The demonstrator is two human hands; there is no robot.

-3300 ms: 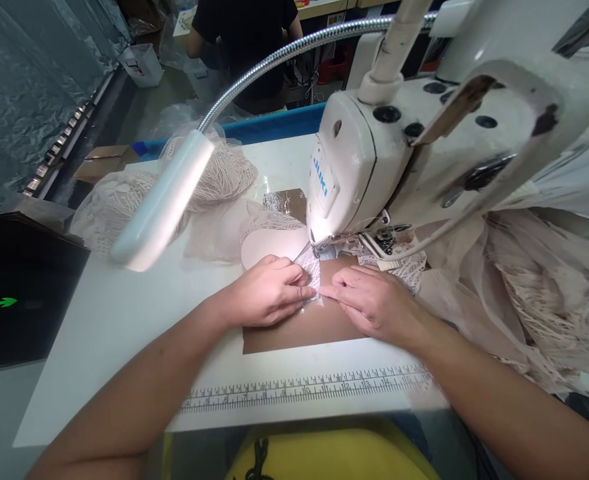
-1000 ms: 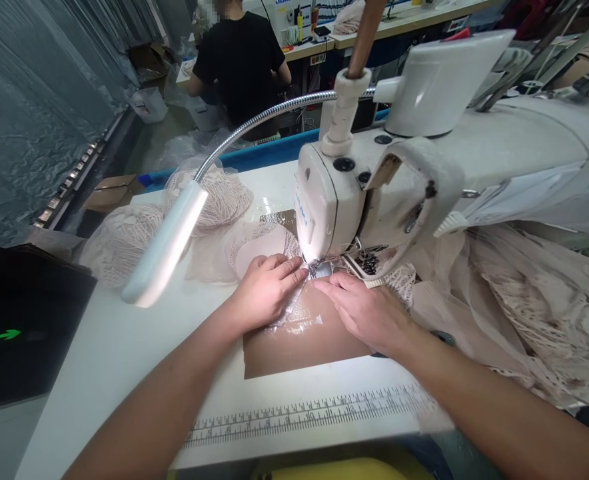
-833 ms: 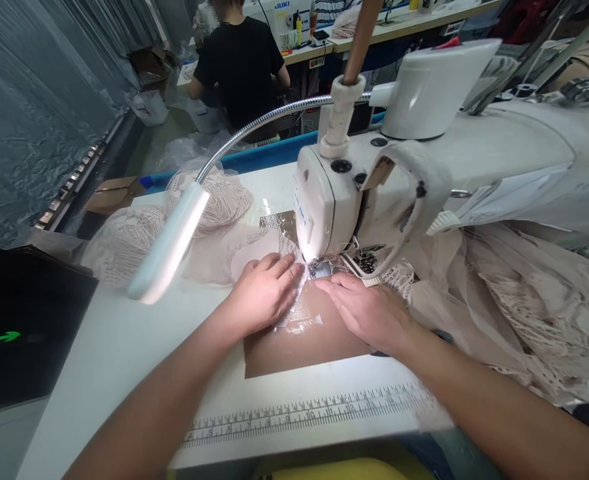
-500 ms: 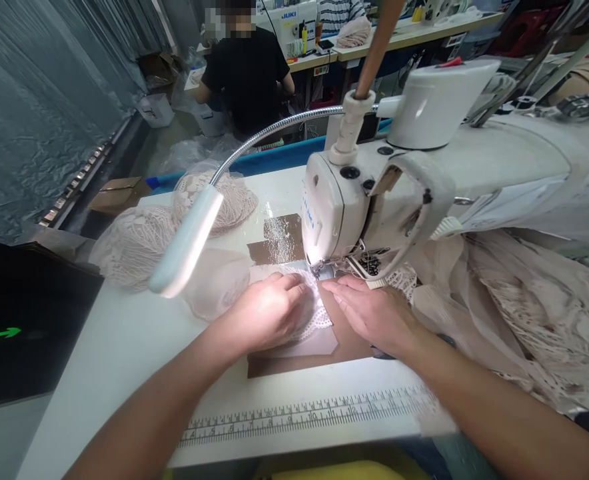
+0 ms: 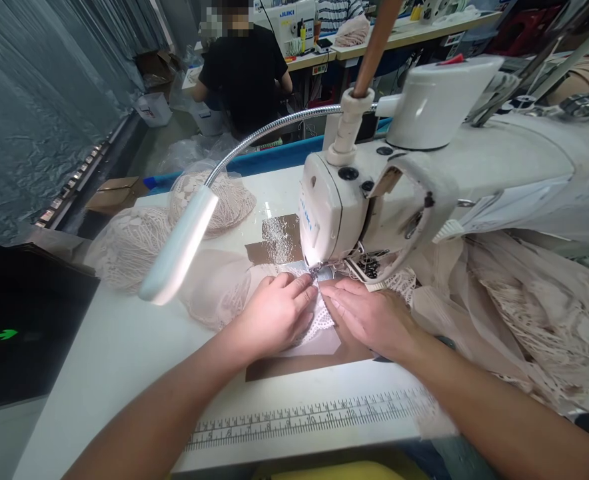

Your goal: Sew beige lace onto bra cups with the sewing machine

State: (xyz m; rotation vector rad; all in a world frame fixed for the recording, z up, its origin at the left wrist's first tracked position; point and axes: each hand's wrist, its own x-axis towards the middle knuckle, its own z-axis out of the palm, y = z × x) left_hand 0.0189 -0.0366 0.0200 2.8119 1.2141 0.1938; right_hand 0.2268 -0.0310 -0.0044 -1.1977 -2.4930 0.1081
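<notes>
My left hand lies flat, fingers stretched out, pressing a pale lace piece onto the brown patch on the table. My right hand rests just to the right, fingers extended toward the needle, also pressing the lace. Both sets of fingertips sit right below the presser foot of the white sewing machine. A beige padded cup lies under and left of my left hand.
A gooseneck lamp hangs over the table's left side. Lace heaps lie at the back left, piled beige lace fabric at the right. A printed ruler runs along the white table's front edge. Another person in black sits beyond.
The lace piece has been drawn back toward me over the brown patch, and the padded cup came with it. My hands have closed in together in front of the needle.
</notes>
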